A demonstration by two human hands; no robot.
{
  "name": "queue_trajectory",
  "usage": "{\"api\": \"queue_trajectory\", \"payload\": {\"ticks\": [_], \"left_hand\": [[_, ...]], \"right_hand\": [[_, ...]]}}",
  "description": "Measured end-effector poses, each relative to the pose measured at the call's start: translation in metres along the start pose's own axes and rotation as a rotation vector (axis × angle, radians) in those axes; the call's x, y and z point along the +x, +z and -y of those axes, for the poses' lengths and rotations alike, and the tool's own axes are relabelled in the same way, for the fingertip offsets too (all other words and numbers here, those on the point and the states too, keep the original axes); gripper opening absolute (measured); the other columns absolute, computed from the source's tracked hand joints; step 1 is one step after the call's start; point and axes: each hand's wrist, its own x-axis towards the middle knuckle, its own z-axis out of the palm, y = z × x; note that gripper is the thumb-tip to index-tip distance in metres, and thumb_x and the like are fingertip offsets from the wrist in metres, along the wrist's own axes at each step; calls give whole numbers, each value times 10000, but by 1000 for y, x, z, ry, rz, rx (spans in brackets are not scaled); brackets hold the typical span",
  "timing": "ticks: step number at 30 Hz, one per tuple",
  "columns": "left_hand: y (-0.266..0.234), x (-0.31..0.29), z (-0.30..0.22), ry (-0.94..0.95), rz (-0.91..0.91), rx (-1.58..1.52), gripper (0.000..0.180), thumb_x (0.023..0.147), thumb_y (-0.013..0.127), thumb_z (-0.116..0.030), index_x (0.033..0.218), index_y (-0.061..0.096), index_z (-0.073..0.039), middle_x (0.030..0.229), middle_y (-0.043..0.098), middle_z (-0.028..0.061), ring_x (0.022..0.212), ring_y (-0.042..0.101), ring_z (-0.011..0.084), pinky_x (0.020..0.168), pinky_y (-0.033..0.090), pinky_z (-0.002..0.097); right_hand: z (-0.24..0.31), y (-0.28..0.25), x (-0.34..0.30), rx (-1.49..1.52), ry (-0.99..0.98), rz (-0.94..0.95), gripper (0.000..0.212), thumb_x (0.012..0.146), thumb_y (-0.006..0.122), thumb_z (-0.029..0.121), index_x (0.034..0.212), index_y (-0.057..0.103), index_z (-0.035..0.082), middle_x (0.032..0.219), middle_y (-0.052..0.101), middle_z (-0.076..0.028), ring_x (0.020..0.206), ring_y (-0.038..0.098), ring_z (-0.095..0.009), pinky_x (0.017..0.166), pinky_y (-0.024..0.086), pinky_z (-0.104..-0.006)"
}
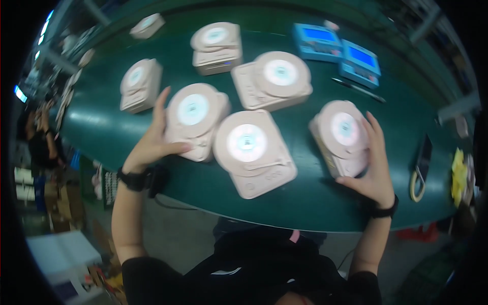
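Several pale pink turntable-shaped devices with glowing round tops lie on a green table (pixel 305 193). My left hand (pixel 152 140) grips the left side of one pink device (pixel 195 119) near the table's front edge. My right hand (pixel 373 165) holds another pink device (pixel 340 134) at the right, fingers around its right side and thumb under its near corner. Between the two lies a third pink device (pixel 251 150), untouched. Both wrists wear dark bands.
More pink devices sit further back (pixel 272 79) (pixel 216 46) (pixel 140 84) (pixel 147 25). Two blue boxes with screens (pixel 317 40) (pixel 361 61) and a dark pen (pixel 358 90) lie at the back right. A roll of tape (pixel 418 185) and yellow cloth (pixel 459 173) sit at the right edge.
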Motion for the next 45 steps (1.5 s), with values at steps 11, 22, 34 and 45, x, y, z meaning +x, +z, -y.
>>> {"api": "queue_trajectory", "payload": {"ticks": [11,22,34,45], "left_hand": [[-1,2,-2,-87,-25,-82,1233,592,850,-214,1528,54,-113,1417,382,199,1338,363,294,1134,230,375],[-13,-2,-6,-170,-18,90,1143,637,843,-249,1516,129,-97,1358,476,195,1255,457,289,1038,349,403],[11,-38,-15,-47,-285,326,607,815,727,-243,1320,486,-9,1185,608,181,1075,585,233,889,463,364],[-3,-39,-3,-189,-212,158,373,899,640,-186,1202,578,23,1056,651,77,909,592,119,801,460,245]], "right_hand": [[2,-5,-2,-26,81,19,1227,489,913,367,1478,255,57,1505,249,-224,1372,311,-412,1098,331,-444],[-2,-1,-3,5,23,19,1219,484,908,393,1466,276,41,1480,312,-221,1366,342,-386,1106,322,-432],[-7,-1,-5,32,71,32,1207,489,900,429,1458,294,39,1464,345,-210,1347,375,-369,1102,325,-420],[-4,-3,-2,-42,40,-5,1202,485,895,452,1445,310,27,1457,348,-225,1340,372,-393,1100,327,-423]]}}
